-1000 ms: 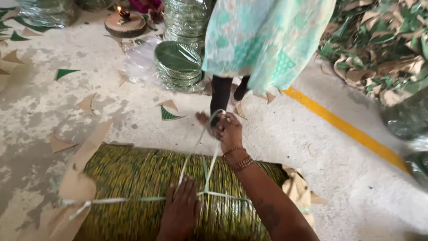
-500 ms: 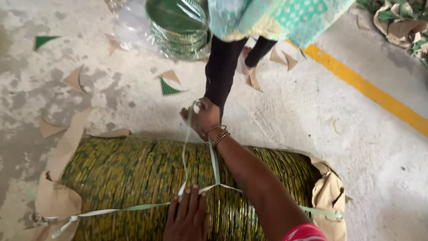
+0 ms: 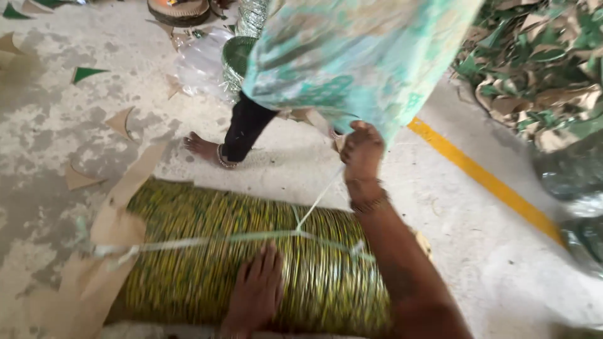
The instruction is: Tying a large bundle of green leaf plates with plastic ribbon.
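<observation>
Bundle point(image 3: 251, 251) of green-yellow rings lies on floor point(image 3: 75, 138), lower centre, brown paper point(image 3: 94, 276) at its 9 o'clock end. Left hand point(image 3: 254, 292) flat on bundle, fingers spread, gripping nothing. Right hand point(image 3: 361, 147) now higher than half second ago, fisted on string point(image 3: 317, 201), pulling toward 1 o'clock; string tauter, knot cinching. Another person's bare foot point(image 3: 204, 149) at bundle's 12 o'clock, closer than before. Yellow line point(image 3: 483, 179) at 3 o'clock.
</observation>
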